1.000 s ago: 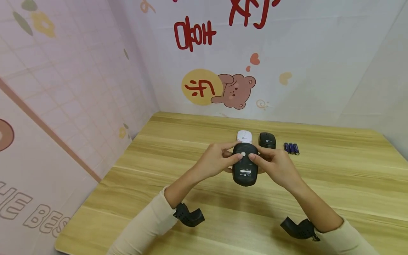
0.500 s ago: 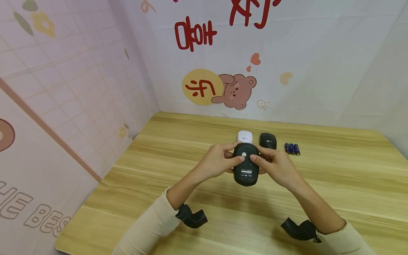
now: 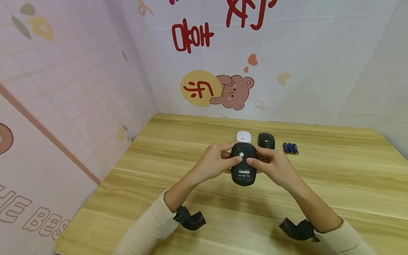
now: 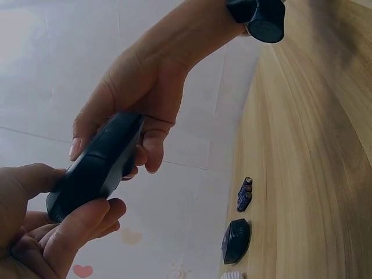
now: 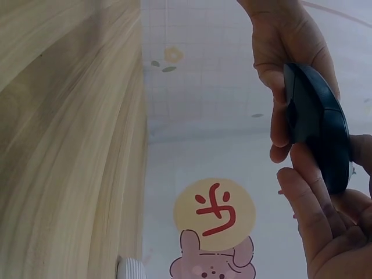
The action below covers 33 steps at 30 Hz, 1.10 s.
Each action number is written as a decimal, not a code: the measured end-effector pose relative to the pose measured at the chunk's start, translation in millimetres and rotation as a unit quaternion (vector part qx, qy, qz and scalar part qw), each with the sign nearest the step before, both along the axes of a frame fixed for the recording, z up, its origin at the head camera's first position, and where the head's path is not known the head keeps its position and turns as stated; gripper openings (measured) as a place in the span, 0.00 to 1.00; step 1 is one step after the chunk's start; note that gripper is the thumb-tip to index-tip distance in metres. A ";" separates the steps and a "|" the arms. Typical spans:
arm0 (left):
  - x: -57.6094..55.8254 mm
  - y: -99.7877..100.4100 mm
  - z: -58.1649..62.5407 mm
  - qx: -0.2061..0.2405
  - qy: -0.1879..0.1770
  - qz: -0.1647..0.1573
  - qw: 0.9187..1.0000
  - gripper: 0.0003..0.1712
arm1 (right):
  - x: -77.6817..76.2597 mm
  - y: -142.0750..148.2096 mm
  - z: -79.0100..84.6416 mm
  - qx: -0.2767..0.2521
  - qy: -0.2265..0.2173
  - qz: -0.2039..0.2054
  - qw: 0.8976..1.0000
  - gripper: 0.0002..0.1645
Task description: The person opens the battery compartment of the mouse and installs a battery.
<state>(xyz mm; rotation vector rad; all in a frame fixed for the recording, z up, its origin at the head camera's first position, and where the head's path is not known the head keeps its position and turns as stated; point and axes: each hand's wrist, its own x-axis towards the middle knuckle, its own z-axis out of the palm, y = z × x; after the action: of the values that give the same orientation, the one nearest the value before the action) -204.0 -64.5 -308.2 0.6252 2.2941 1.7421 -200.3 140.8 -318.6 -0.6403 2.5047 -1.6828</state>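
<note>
A black computer mouse point(image 3: 243, 168) is held up above the table with its labelled underside facing the head camera. My left hand point(image 3: 214, 162) grips its left side, thumb on the underside near a pale round spot. From the right, my right hand point(image 3: 276, 166) grips it too, with that thumb also on the underside. In both wrist views the fingers curl around the mouse's edges and top. Just behind it on the table are a white mouse point(image 3: 243, 136) and another black mouse point(image 3: 266, 140). The white one is partly hidden by the held mouse.
Several small blue batteries point(image 3: 290, 148) lie side by side to the right of the black mouse on the wooden table point(image 3: 338, 170). A printed cloth wall point(image 3: 302, 42) rises behind the table's back edge, and another stands at the left.
The view has shifted very slightly. Both hands keep the same hold on the mouse, and the right thumb has slid a little lower on its underside.
</note>
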 end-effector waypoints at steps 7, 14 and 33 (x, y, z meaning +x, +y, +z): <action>3.0 -0.7 2.8 -0.003 0.010 0.001 1.000 0.31 | 0.8 -2.1 -0.4 -0.015 0.013 -0.002 1.000 0.29; 3.7 -1.0 2.0 0.001 -0.003 0.004 1.000 0.31 | -0.7 -2.4 -5.0 -0.022 0.017 0.005 1.000 0.28; 4.5 -5.4 1.2 0.016 -0.013 -0.005 1.000 0.30 | -0.3 -5.8 -4.8 -0.006 0.045 -0.002 0.999 0.23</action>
<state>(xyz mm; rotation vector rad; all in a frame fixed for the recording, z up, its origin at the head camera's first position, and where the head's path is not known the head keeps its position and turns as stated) -199.5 -69.8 -307.0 0.6150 2.2469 1.7745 -200.5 135.0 -323.4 -0.7297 2.5583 -1.7093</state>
